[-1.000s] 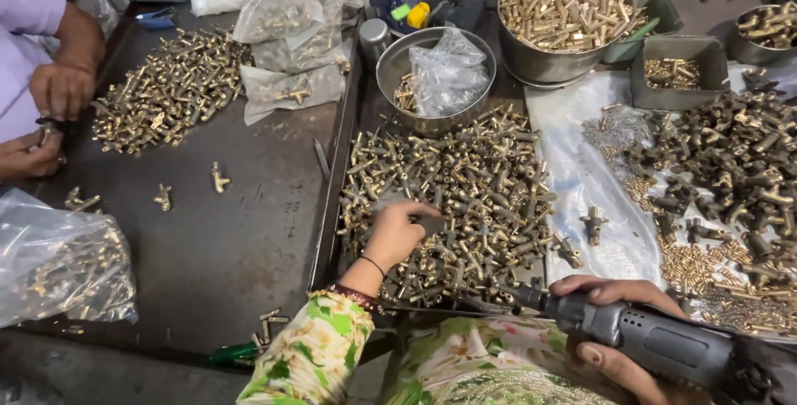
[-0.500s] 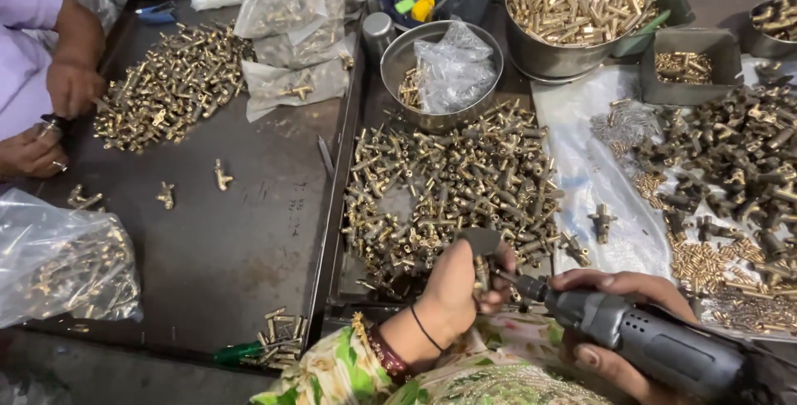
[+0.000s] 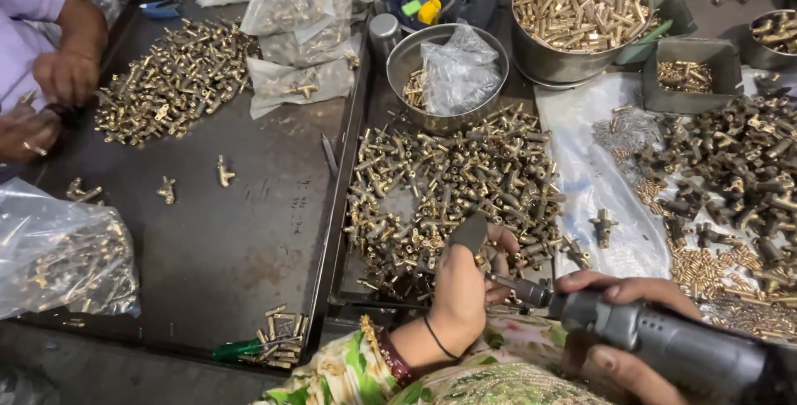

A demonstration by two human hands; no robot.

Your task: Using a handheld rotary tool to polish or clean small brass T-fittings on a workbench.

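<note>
My left hand [image 3: 466,282] is closed low over the near edge of the pile of brass fittings [image 3: 452,185] in the middle tray. It pinches a small brass fitting, mostly hidden by the fingers. A dark cover sits on its thumb. My right hand [image 3: 624,332] grips a grey electric screwdriver [image 3: 664,345] at the lower right. The tool's metal tip [image 3: 516,289] points left and meets my left hand's fingers.
A co-worker's hands [image 3: 51,98] work at a brass pile [image 3: 170,81] on the left tray. A steel bowl with a plastic bag [image 3: 448,73] and a steel pot of brass pins [image 3: 577,19] stand behind. Darker fittings [image 3: 739,173] lie right; a bagged lot [image 3: 62,260] lies left.
My left hand has pulled back from the middle of the pile to the near edge and closed against the screwdriver's tip. The screwdriver has stayed at the lower right.
</note>
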